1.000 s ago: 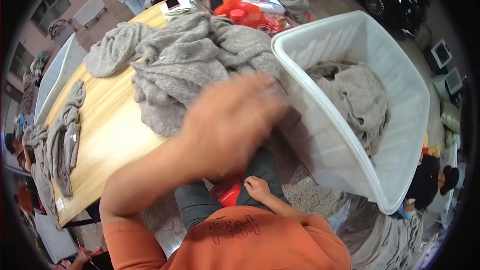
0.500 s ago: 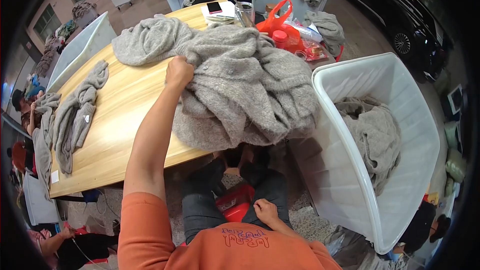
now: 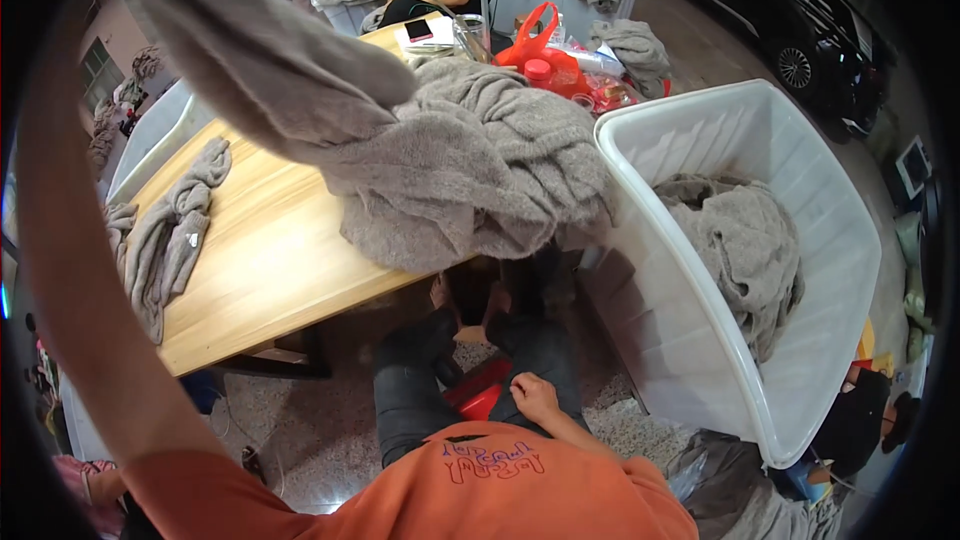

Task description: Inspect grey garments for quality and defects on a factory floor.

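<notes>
Grey knit garment (image 3: 270, 70): seen from the head view, it stretches from the upper left, above the table (image 3: 260, 270), down to that table's near right corner, where it runs into the grey heap (image 3: 530, 130); I can't make out where one ends.
Left hand: out of sight past the upper left; the bare left forearm (image 3: 110, 320) leads up toward the garment's raised end, but I can't tell how the fingers are set.
Right hand (image 3: 535, 398): resting on the thigh, fingers curled loosely in, nothing visible in them.
Table's right end: the heap lies bunched here, hanging over the near edge, just beside a white bin (image 3: 680, 350).
White bin: grey knitwear (image 3: 740, 250) lying inside.
Left edge: limp grey pieces (image 3: 175, 230), apart from the heap.
Far edge: a phone (image 3: 419, 30) on white papers (image 3: 435, 38), a red bag (image 3: 545, 40) near the far right corner.
</notes>
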Demonstrator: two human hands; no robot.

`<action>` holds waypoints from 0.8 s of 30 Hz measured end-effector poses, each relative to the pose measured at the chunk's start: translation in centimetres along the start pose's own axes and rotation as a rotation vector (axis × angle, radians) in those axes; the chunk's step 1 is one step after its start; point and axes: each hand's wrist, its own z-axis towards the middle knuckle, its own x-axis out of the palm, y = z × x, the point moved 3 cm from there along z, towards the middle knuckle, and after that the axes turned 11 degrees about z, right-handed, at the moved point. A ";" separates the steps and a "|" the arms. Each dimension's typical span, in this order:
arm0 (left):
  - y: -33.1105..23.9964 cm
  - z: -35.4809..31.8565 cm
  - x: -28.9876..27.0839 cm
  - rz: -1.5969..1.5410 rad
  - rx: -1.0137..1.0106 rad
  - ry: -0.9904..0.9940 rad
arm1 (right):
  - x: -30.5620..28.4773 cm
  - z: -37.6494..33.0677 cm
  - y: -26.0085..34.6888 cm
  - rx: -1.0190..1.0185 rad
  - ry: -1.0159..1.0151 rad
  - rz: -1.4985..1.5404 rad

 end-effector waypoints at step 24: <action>-13.3 -16.5 -15.8 0.281 0.368 0.437 | -0.8 1.9 7.5 -0.098 -0.125 0.375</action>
